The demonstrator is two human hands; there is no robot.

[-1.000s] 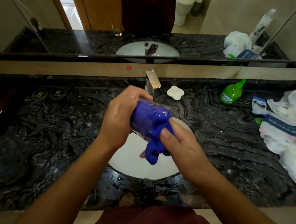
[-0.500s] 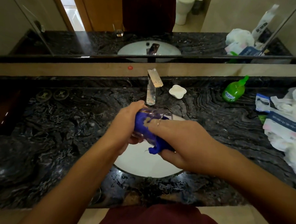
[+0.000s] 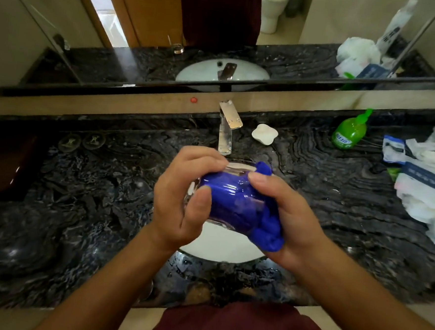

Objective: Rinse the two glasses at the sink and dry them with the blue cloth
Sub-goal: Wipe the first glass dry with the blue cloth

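Observation:
Over the white sink basin (image 3: pixel 221 245) I hold a clear glass (image 3: pixel 235 192) on its side. My left hand (image 3: pixel 180 201) grips its base end, thumb towards me. The blue cloth (image 3: pixel 268 232) is stuffed inside the glass and bunches out of its mouth on the right. My right hand (image 3: pixel 292 221) holds that bunch, with fingers curled over the glass's upper side. A second glass (image 3: pixel 148 290) stands at the counter's front edge, mostly hidden behind my left forearm. The chrome faucet (image 3: pixel 225 132) stands just behind my hands; no water shows.
On the dark marble counter (image 3: pixel 79 206) sit a white soap dish (image 3: pixel 263 134), a green soap bottle (image 3: pixel 350 133) and crumpled plastic bags (image 3: pixel 428 184) at the right. A dark tray (image 3: pixel 6 157) and two round coasters (image 3: pixel 81 140) lie at the left. A mirror runs behind.
My right hand has turned from over the top of the glass to its right end, twisting the cloth inside. The glass stays over the basin in my left hand.

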